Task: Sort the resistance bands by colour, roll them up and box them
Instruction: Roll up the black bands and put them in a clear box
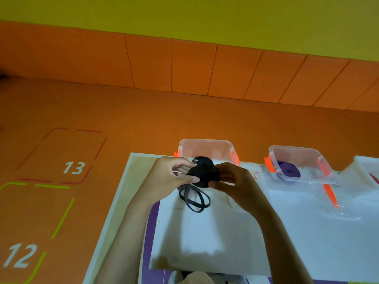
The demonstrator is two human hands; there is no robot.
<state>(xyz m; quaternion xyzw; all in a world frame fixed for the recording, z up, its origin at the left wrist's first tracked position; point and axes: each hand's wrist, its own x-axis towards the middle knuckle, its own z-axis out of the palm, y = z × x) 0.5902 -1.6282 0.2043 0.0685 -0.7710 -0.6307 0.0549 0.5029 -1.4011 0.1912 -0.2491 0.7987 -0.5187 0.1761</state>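
Note:
A black resistance band (203,175) is partly wound into a roll that both hands hold above the white table sheet. My left hand (171,177) pinches its left side and my right hand (231,181) grips its right side. The loose end of the band (194,199) hangs in loops onto the sheet. Behind the roll stands a clear box with orange clips (207,148); I cannot see anything in it. A second clear box (297,162) to the right holds a rolled purple band (288,171).
A white box (365,171) with something red inside sits at the right edge. A clear lid with an orange clip (336,203) lies in front of the second box. The table's left edge (114,210) borders an orange floor marked 12 and 13.

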